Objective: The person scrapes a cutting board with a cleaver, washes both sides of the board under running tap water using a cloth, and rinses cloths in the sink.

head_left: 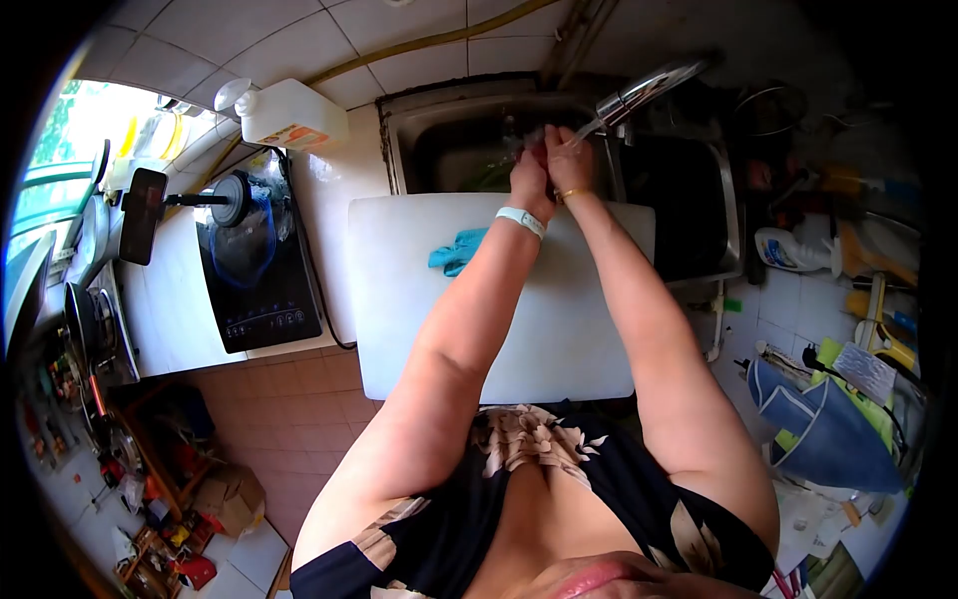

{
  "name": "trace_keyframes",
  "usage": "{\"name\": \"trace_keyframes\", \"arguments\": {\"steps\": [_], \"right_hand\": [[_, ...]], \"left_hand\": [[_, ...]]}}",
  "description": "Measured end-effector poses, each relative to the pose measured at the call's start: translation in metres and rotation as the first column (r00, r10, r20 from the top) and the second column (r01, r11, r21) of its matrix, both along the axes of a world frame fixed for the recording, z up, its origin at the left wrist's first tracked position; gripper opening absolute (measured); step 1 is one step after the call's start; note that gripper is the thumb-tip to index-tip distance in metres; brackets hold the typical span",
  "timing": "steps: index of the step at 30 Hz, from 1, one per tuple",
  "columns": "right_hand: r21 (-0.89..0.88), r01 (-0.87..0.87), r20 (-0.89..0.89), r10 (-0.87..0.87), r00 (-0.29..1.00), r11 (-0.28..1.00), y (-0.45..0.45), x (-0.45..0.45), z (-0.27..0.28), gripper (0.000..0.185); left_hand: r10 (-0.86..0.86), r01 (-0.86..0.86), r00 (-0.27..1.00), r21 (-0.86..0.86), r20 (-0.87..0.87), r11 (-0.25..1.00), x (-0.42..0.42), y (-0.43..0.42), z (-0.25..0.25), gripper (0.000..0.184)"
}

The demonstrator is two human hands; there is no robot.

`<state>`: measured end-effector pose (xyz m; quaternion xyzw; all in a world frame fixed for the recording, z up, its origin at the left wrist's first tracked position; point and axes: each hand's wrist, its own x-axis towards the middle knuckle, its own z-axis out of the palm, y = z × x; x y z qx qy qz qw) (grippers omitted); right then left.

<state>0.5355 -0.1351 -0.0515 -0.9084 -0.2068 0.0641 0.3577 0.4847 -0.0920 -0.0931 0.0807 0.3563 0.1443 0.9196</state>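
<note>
My left hand [532,183] and my right hand [571,163] are close together over the steel sink [396,160], below the end of the chrome faucet [649,92]. Both hands have curled fingers around something dark reddish [540,152], too small and shaded to name. Water seems to run from the spout beside my right hand. Green leafy-looking pieces [492,178] lie in the sink basin. Under my forearms is a large white board [419,334] at the sink's front edge. A crumpled teal cloth [457,253] lies on it, next to my left forearm.
Left of the board is a black induction cooktop [264,314]. A phone [143,216] on a holder stands beyond it. A white jug with a pump [292,115] sits at the back wall. Right of the sink are a second dark basin [679,230] and a white spray bottle [791,250].
</note>
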Motion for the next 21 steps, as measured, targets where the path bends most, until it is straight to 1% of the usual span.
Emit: {"name": "trace_keyframes", "arguments": {"steps": [1, 2, 3, 4, 5, 6, 7, 8, 9, 10, 11, 12, 13, 15, 16, 17, 19, 20, 21], "right_hand": [[-0.057, 0.021, -0.023, -0.022, 0.999, 0.998, 0.002, 0.006, 0.004, 0.036], [-0.057, 0.022, -0.022, -0.023, 0.999, 0.998, 0.002, -0.003, 0.010, 0.036], [0.043, 0.041, -0.083, -0.037, 0.996, 0.998, -0.001, -0.024, 0.020, 0.035], [0.142, 0.064, -0.141, -0.043, 0.989, 0.988, -0.005, -0.043, 0.029, 0.034], [0.301, -0.042, 0.113, 0.008, 0.994, 0.953, -0.013, -0.061, 0.016, 0.035], [0.293, -0.069, 0.098, 0.042, 0.994, 0.953, -0.018, -0.071, 0.025, 0.032], [0.287, -0.095, 0.076, 0.076, 0.994, 0.953, -0.021, -0.078, 0.032, 0.030], [0.260, -0.076, -0.010, 0.081, 0.997, 0.963, -0.016, -0.064, 0.027, 0.027], [0.120, -0.089, 0.050, 0.084, 0.995, 0.989, -0.013, -0.040, 0.013, 0.028], [0.055, -0.010, -0.017, 0.011, 1.000, 0.998, -0.006, -0.023, 0.020, 0.027], [-0.016, 0.065, -0.078, -0.066, 0.995, 0.998, -0.001, -0.011, 0.029, 0.028], [-0.120, 0.016, -0.125, -0.031, 0.992, 0.993, -0.001, -0.005, 0.025, 0.031], [-0.123, 0.017, -0.125, -0.033, 0.992, 0.992, -0.004, -0.011, 0.021, 0.031], [0.011, -0.050, -0.046, 0.050, 0.998, 0.999, -0.013, -0.034, 0.021, 0.030], [0.068, -0.050, -0.060, 0.054, 0.997, 0.996, -0.019, -0.049, 0.026, 0.029], [0.100, -0.066, -0.048, 0.071, 0.996, 0.993, -0.024, -0.064, 0.035, 0.026], [0.151, -0.065, -0.100, 0.080, 0.992, 0.986, -0.032, -0.079, 0.048, 0.023], [0.169, -0.072, -0.090, 0.088, 0.992, 0.983, -0.035, -0.084, 0.055, 0.023], [0.168, -0.072, -0.090, 0.088, 0.992, 0.983, -0.035, -0.083, 0.054, 0.023]], "left_hand": [[-0.019, 0.025, 0.989, 0.036, -0.147, 0.999, -0.001, -0.002, 0.018, 0.036], [-0.024, 0.037, 0.983, 0.070, -0.180, 0.997, -0.004, -0.001, 0.029, 0.037], [-0.026, 0.038, 0.984, 0.067, -0.177, 0.997, -0.008, 0.005, 0.018, 0.037], [-0.073, 0.073, 0.997, 0.118, 0.000, 0.990, -0.012, 0.014, -0.005, 0.034], [-0.126, 0.094, 0.976, 0.178, 0.179, 0.980, -0.014, 0.023, -0.022, 0.030], [-0.174, 0.169, 0.978, 0.056, 0.115, 0.984, -0.018, 0.030, -0.023, 0.028], [-0.159, 0.168, 0.976, -0.046, 0.147, 0.985, -0.025, 0.026, -0.024, 0.030], [-0.100, 0.098, 0.990, 0.018, 0.102, 0.995, -0.022, 0.015, -0.027, 0.032], [-0.040, 0.035, 0.997, 0.086, 0.060, 0.996, -0.017, 0.001, -0.028, 0.034], [-0.037, 0.036, 0.993, -0.016, -0.114, 0.999, -0.022, -0.013, 0.044, 0.039], [-0.039, 0.039, 0.999, 0.011, -0.001, 0.999, -0.021, -0.018, 0.042, 0.044], [-0.023, 0.019, 0.996, 0.048, 0.087, 0.999, -0.021, -0.015, 0.040, 0.048], [-0.011, -0.003, 0.984, 0.079, 0.175, 0.997, -0.022, -0.012, 0.036, 0.051], [-0.091, 0.090, 0.993, 0.012, 0.072, 0.996, -0.024, 0.010, 0.040, 0.064], [-0.142, 0.144, 0.985, -0.019, 0.099, 0.989, -0.022, 0.021, 0.014, 0.069], [-0.135, 0.137, 0.985, -0.016, 0.110, 0.990, -0.026, 0.021, 0.041, 0.068], [-0.107, 0.110, 0.992, -0.027, 0.071, 0.994, -0.021, 0.022, 0.026, 0.065], [-0.108, 0.110, 0.991, -0.026, 0.073, 0.994, -0.016, 0.024, 0.013, 0.065], [-0.134, 0.134, 0.991, 0.014, -0.010, 0.991, -0.013, 0.025, 0.001, 0.062]]}}
